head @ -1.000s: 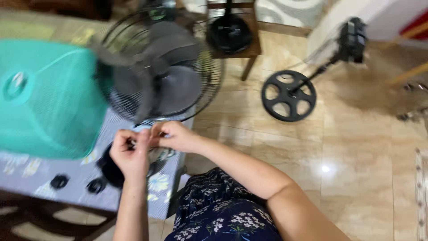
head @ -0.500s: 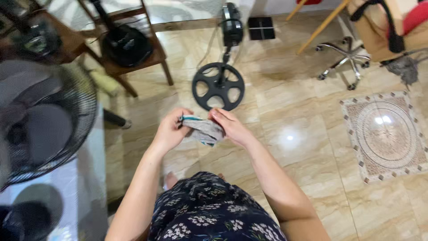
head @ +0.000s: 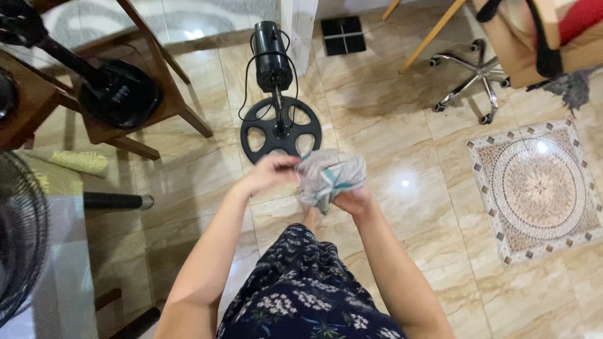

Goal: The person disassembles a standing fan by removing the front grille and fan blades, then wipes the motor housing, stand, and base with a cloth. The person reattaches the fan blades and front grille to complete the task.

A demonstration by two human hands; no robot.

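Cloth: I see a crumpled grey rag [head: 331, 176] with teal trim, held just below the round fan base [head: 281, 129].
Left hand [head: 270, 172]: fingers pinch its left edge.
Right hand [head: 353, 199]: fingers curl underneath, gripping it.
Around: wooden stool [head: 94, 129] far left of the base; fan grille [head: 22, 242] beyond; swivel-chair legs [head: 471, 75] right.

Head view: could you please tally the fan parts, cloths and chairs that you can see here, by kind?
Fan stands with round bases: 2, one on the floor and one on the wooden stool
Fan grilles: 1
Cloths: 1, held in the left hand and right hand
Swivel chair bases: 1
Total: 5
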